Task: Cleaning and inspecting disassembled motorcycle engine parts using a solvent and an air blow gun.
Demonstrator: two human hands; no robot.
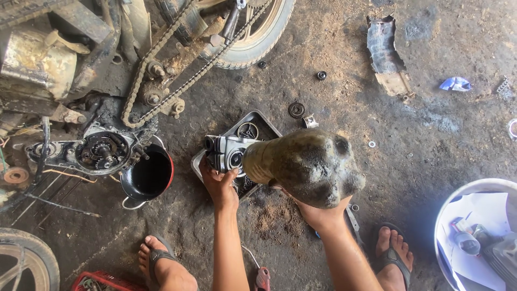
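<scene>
Premises: motorcycle repair workshop. Evidence: oil-stained dirt floor [431, 134], stripped motorcycle with exposed chain [177, 81], opened engine [102, 152], loose gears [296, 110], tray [269, 125] of parts.

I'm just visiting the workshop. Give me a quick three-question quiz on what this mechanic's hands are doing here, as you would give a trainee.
1. True or false: the right hand tilts a grimy plastic bottle with its neck toward the engine part.
2. Which hand grips the engine part? A) left hand B) right hand C) neither
3. Fill in: the engine part is held over a metal ____ on the ground.

Key: 1 true; 2 A; 3 tray. Beside the tray stands a black pot, and the drive chain hangs from the motorcycle above it.
</scene>
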